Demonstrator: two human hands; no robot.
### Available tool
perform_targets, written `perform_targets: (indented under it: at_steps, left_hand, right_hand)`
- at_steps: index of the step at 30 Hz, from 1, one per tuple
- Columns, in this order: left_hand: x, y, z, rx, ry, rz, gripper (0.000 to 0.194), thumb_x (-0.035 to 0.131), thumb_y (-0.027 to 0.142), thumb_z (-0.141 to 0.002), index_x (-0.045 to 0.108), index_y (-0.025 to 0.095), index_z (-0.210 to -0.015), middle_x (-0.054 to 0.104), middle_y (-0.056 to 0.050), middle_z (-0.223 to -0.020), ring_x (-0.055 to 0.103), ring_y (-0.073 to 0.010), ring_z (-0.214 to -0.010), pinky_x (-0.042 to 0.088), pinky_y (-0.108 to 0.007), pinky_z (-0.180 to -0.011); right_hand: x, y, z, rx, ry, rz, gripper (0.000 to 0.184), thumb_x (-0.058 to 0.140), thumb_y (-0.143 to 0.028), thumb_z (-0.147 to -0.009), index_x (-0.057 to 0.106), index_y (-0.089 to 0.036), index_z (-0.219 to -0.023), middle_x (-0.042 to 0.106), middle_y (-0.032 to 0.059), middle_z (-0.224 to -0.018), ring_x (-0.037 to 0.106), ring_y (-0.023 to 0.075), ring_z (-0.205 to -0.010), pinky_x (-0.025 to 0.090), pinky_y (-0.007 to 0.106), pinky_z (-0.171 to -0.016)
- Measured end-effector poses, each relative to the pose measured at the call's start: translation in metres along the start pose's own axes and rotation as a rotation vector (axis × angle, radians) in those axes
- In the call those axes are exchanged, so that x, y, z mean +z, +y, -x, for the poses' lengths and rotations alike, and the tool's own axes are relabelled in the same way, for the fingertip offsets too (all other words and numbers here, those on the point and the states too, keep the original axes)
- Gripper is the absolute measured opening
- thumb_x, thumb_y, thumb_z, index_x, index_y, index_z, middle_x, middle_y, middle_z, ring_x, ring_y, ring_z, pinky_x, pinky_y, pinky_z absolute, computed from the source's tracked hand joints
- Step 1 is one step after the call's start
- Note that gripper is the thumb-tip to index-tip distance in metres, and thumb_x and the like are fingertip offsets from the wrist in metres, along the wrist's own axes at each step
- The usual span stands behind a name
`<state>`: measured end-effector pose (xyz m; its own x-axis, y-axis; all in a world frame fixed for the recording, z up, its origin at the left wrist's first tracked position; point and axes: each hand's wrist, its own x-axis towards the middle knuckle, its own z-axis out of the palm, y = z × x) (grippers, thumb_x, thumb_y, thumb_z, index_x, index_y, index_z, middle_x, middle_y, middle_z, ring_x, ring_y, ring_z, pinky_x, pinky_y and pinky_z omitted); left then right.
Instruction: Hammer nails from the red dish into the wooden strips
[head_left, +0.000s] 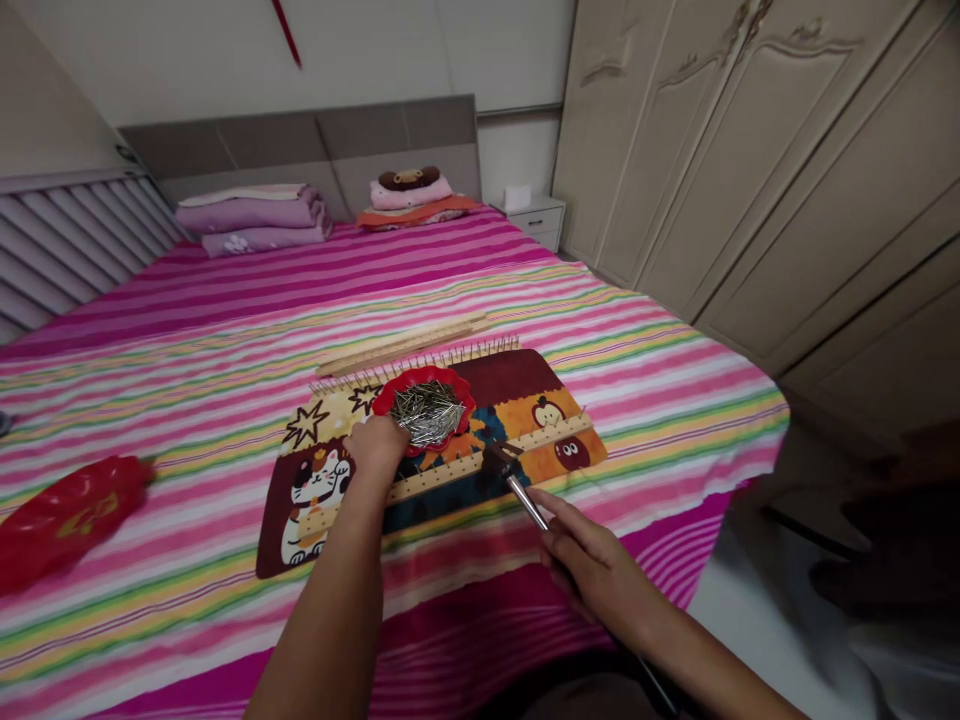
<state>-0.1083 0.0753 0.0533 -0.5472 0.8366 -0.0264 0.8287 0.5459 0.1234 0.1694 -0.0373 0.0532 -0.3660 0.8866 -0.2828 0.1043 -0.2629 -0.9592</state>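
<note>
My right hand is wrapped round a hammer; its dark head rests over a wooden strip dotted with a row of small holes or marks. The strip lies slantwise across a cartoon-patterned mat, and a nail stands near its right end. At the left rim of a red scalloped bowl, my left hand is closed, its fingertips hidden beside the heaped nails. Behind the bowl, a second wooden strip bears a row of upright nails.
More bare wooden strips lie beyond the mat on the striped bedsheet. A shiny red object is at the left. Folded bedding sits by the headboard. Wardrobe doors stand to the right, past the bed's edge.
</note>
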Motion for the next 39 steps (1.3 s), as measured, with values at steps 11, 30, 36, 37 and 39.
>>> perform_targets:
  at_steps: [11,30,36,37,39]
  left_hand:
    - [0.001,-0.012,-0.007,-0.059,-0.015,0.32,0.015,0.061,0.032,-0.058,0.058,0.019,-0.051,0.065,-0.012,-0.064,0.062,-0.0308,-0.077,0.043,-0.041,-0.069]
    - [0.001,-0.099,0.065,-0.317,-0.115,1.489,0.03,0.071,0.021,-0.045,0.068,0.012,-0.073,0.068,-0.006,-0.068,0.061,-0.0122,-0.06,0.048,-0.021,-0.051]
    - [-0.005,-0.103,0.082,-0.308,-0.204,1.504,0.026,0.069,0.016,-0.051,0.07,0.01,-0.077,0.071,-0.009,-0.074,0.066,-0.0167,-0.07,0.057,-0.029,-0.069]
    - [-0.005,-0.102,0.084,-0.299,-0.22,1.507,0.028,0.07,0.016,-0.051,0.07,0.01,-0.078,0.071,-0.009,-0.074,0.067,-0.0172,-0.071,0.057,-0.029,-0.071]
    - [-0.006,-0.101,0.088,-0.285,-0.249,1.516,0.031,0.073,0.016,-0.049,0.07,0.01,-0.079,0.07,-0.008,-0.072,0.068,-0.0185,-0.071,0.057,-0.03,-0.072]
  right_hand:
    - [0.005,0.005,0.003,-0.02,0.001,-0.055,0.054,0.052,-0.035,-0.081,0.05,-0.016,-0.132,0.042,-0.0062,-0.059,0.033,0.0095,-0.048,0.025,0.022,-0.044]
    - [0.015,0.007,0.005,0.035,-0.07,-0.058,0.059,0.054,-0.036,-0.08,0.046,-0.019,-0.137,0.037,-0.0077,-0.056,0.03,0.0087,-0.043,0.022,0.021,-0.042]
    - [0.017,0.008,0.004,0.041,-0.104,-0.004,0.06,0.053,-0.038,-0.08,0.046,-0.02,-0.137,0.044,-0.0062,-0.058,0.032,0.0083,-0.041,0.024,0.021,-0.041]
    - [0.017,0.008,0.004,0.04,-0.108,-0.004,0.06,0.053,-0.037,-0.081,0.045,-0.02,-0.138,0.043,-0.0065,-0.058,0.032,0.0082,-0.041,0.024,0.021,-0.041]
    - [0.017,0.009,0.005,0.037,-0.118,-0.009,0.061,0.052,-0.036,-0.081,0.044,-0.019,-0.139,0.042,-0.007,-0.057,0.032,0.008,-0.041,0.023,0.021,-0.04]
